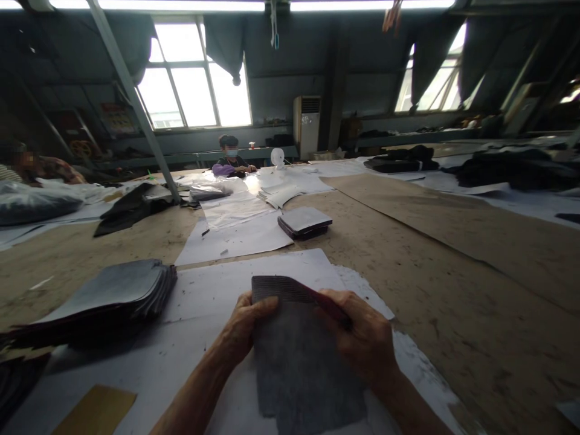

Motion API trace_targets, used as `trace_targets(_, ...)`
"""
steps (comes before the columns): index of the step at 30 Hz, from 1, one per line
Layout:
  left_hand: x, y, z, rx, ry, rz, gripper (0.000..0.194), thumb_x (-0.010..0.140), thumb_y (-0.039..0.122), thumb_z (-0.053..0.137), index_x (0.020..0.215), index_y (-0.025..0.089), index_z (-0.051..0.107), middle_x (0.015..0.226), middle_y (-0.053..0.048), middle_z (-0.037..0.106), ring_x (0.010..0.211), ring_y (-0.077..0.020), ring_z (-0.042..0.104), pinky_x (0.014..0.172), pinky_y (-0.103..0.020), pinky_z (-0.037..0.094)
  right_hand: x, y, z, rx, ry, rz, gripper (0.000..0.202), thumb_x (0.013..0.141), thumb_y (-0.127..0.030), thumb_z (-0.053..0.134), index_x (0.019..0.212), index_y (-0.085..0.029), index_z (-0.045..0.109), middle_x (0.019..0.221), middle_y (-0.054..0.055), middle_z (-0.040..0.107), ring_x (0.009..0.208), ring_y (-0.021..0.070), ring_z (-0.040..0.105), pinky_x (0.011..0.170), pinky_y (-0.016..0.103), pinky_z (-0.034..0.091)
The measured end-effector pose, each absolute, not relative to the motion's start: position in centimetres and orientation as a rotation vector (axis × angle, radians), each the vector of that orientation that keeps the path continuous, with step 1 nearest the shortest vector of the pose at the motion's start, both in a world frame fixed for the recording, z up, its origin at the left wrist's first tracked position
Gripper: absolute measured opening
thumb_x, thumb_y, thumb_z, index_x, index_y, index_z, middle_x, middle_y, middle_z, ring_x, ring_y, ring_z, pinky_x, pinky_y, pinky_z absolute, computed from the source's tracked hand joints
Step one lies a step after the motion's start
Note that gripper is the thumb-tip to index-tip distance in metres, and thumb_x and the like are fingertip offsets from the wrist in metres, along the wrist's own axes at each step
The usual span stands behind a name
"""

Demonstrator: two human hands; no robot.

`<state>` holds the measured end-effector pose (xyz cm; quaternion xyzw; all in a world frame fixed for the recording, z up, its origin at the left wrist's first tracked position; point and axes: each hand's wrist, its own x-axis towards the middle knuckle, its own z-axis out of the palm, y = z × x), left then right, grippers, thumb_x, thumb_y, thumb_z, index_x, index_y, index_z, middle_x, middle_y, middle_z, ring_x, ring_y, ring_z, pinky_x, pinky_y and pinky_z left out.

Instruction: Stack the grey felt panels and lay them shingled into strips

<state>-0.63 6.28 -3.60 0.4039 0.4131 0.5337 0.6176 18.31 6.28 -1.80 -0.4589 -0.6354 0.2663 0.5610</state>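
Observation:
A stack of grey fabric pieces [303, 362] is held up above white paper, its layered edges fanned along the top. My left hand [248, 323] grips the stack's left edge, thumb across the front near the top. On the right side my right hand [362, 332] is wrapped round the stack's bent-back corner, where a dark red layer shows. Left of my hands lies a larger pile of grey pieces [118, 287]. Farther forward a small stack of grey pieces [304, 220] rests on the table.
White paper sheets [212, 296] cover part of the brown table [435, 290]. A yellow-brown piece [97, 411] lies at the lower left. A slanted metal post [136, 103] rises at left. One masked person [230, 160] is across the table; another person is at far left.

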Motion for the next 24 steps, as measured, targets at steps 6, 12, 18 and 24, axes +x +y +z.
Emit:
trace_targets(6, -0.5, 6.6, -3.3, 1.019, 1.021, 1.333, 0.023, 0.055, 0.026, 0.075, 0.071, 0.012, 0.067, 0.066, -0.001, 0.064, 0.059, -0.0127, 0.054, 0.055, -0.022, 0.043, 18.9, 7.3, -2.0, -1.075, -1.018, 1.608, 0.039, 0.052, -0.025, 0.073, 0.089, -0.013, 0.064, 0.079, 0.007, 0.069, 0.07, 0.0256, 0.063, 0.063, 0.036, 0.051)
trace_targets(12, -0.5, 6.1, -3.3, 1.002, 0.965, 1.322, 0.033, 0.055, 0.032, 0.073, 0.081, 0.013, 0.067, 0.073, -0.004, 0.066, 0.063, -0.0178, 0.059, 0.059, -0.027, 0.047, 18.2, 6.3, -2.4, -1.225, -1.221, 0.869, 0.027, 0.051, -0.031, 0.075, 0.075, -0.021, 0.067, 0.065, -0.001, 0.065, 0.064, 0.0196, 0.059, 0.065, 0.03, 0.049)
trace_targets(18, 0.2, 5.7, -4.6, 1.004, 1.04, 1.293, 0.028, 0.057, 0.032, 0.073, 0.076, 0.012, 0.066, 0.068, -0.005, 0.065, 0.06, -0.0194, 0.059, 0.058, -0.03, 0.048, 18.6, 6.9, -1.8, -1.031, -1.069, 1.433, 0.041, 0.055, -0.032, 0.073, 0.091, -0.017, 0.062, 0.08, 0.004, 0.068, 0.068, 0.0228, 0.062, 0.06, 0.032, 0.051)
trace_targets(24, 0.1, 6.0, -4.5, 1.174, 1.162, 1.416, 0.02, 0.053, 0.019, 0.077, 0.047, 0.012, 0.059, 0.049, 0.006, 0.047, 0.051, -0.0043, 0.037, 0.048, -0.014, 0.032, 18.3, 6.6, -2.6, -1.184, -1.114, 1.261, 0.039, 0.059, -0.033, 0.071, 0.093, -0.017, 0.061, 0.086, 0.005, 0.068, 0.079, 0.0246, 0.062, 0.066, 0.032, 0.05)
